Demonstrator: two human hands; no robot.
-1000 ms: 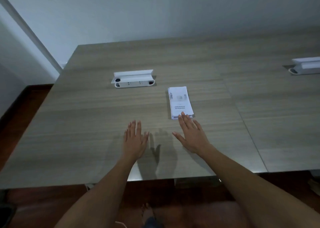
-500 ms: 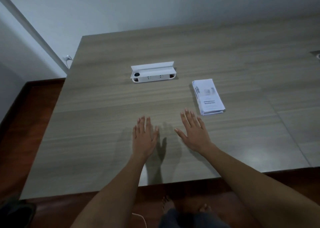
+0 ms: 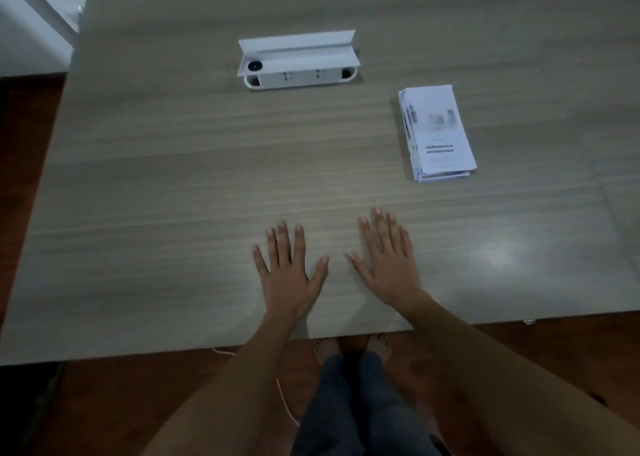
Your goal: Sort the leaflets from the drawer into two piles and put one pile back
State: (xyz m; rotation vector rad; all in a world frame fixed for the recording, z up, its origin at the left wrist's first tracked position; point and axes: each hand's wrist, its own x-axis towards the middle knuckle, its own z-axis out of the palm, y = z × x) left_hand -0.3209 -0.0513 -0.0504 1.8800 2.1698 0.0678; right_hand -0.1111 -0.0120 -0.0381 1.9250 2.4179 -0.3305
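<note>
One stack of white leaflets [image 3: 437,133] with dark print lies on the wooden table [image 3: 156,185], to the right of centre. My left hand [image 3: 287,268] rests flat on the table near its front edge, fingers spread, holding nothing. Beside it my right hand [image 3: 389,261] also lies flat with fingers apart and empty, a short way in front of and left of the leaflets. No drawer shows in view.
A white socket box [image 3: 299,62] with its lid raised is set into the table behind my hands. The table's front edge [image 3: 207,350] runs just below my wrists. My legs and bare feet [image 3: 349,348] stand on the dark wooden floor, beside a thin cable [image 3: 284,400].
The view has tilted down and shifted left, so the leaflets now sit further right. My right hand has drawn back from the stack's near end; both hands stay flat.
</note>
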